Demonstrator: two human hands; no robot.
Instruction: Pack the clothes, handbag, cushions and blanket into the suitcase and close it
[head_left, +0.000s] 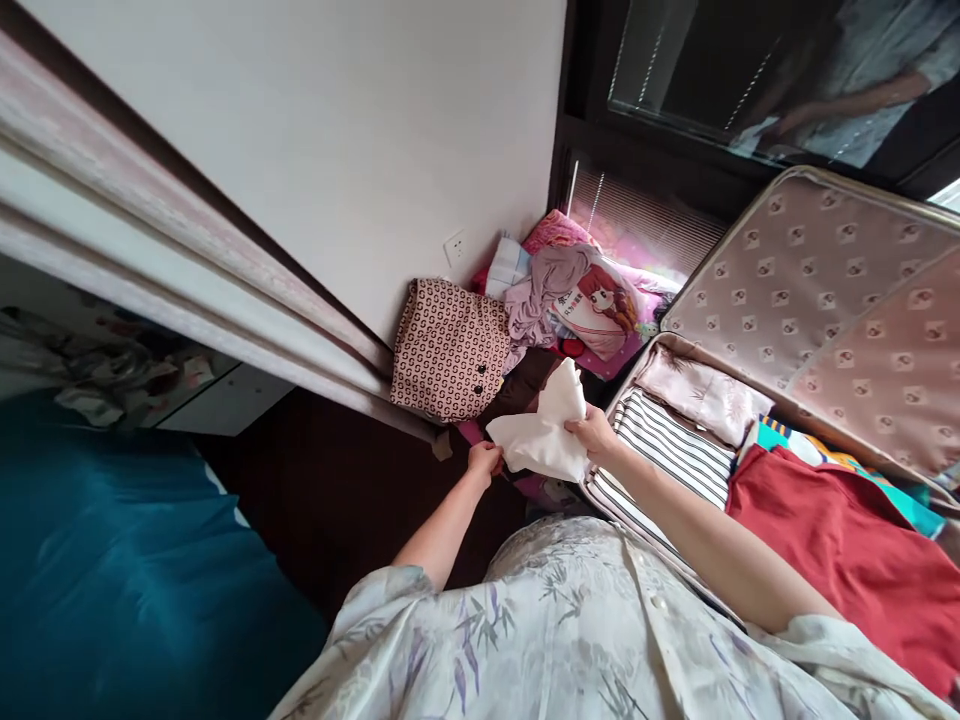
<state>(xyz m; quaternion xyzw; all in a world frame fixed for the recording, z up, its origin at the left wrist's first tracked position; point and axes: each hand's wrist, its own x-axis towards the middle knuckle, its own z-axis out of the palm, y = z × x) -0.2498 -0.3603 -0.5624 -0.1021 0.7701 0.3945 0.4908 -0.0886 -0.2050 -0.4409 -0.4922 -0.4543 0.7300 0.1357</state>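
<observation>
A white piece of cloth (541,437) hangs between my hands in front of my body, bunched and partly folded. My left hand (486,459) pinches its lower left corner. On the other side, my right hand (592,434) grips its right edge, thumb on top. Close to my right forearm lies an open suitcase (801,378). Inside it are a folded black-and-white striped garment (686,440), a pale pink folded garment (701,392) and a red cloth (840,540) spread over the near right part. The exact kind of the white cloth does not show.
Beyond my hands, a patterned brown-and-pink garment (454,350) leans by the wall next to a heap of clothes with a printed pink shirt (592,300). A teal-covered bed (127,570) stands at left. Dark floor (330,490) lies between. A window (720,80) is at the back right.
</observation>
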